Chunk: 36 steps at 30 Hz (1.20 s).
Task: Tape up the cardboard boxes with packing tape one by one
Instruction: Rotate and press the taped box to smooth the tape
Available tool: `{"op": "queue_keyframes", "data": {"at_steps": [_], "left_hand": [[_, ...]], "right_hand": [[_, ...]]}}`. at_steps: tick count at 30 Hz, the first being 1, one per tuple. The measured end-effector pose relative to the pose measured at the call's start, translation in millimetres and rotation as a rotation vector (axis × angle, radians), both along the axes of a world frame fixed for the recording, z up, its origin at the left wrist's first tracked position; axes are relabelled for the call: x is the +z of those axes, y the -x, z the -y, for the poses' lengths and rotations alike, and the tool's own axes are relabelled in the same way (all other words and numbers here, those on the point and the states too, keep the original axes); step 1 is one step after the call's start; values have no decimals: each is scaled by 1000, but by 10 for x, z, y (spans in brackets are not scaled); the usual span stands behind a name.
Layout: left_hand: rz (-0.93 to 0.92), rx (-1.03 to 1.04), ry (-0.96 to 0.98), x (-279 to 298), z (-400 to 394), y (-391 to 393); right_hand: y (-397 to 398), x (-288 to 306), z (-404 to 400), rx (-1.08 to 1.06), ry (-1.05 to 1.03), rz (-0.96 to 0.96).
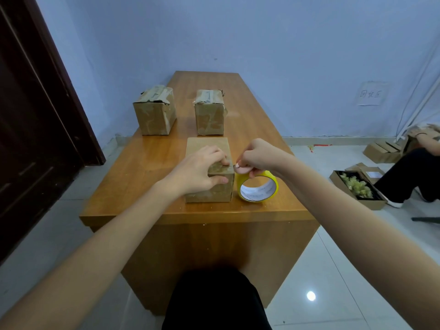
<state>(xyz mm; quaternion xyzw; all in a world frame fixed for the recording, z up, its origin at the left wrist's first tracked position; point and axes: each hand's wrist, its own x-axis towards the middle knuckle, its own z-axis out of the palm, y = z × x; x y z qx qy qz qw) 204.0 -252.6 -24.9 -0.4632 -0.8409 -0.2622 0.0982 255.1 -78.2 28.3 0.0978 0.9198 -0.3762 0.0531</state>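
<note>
on the glossy wooden tabletop [147, 163], the left hand [202, 169] grips a small brown cardboard box [208, 148] while the right hand [258, 156] pinches tape from the round yellow packing-tape roll [258, 188] just beside it.

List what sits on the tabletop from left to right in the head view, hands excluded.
Far left box → far middle box → near box, under the left hand → yellow tape roll, standing on edge right beside that box, held by the right hand.
</note>
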Motion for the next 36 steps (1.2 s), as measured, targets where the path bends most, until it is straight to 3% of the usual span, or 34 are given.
{"op": "queue_keyframes", "data": {"at_steps": [8, 15, 21, 28, 36], "left_hand": [[37, 15, 9, 20, -7, -7], [21, 4, 33, 14, -6, 71], [17, 2, 36, 11, 13, 105], [-14, 13, 19, -14, 12, 100], [-31, 25, 1, -19, 6, 73]], "right_hand": [[-105, -77, -99, 54, 63, -27], [-267, -105, 5, 260, 56, -11], [-273, -94, -240, 249, 289, -139], [-289, -256, -420, 18, 852, -377], [-327, -427, -624, -193, 899, -419]]}}
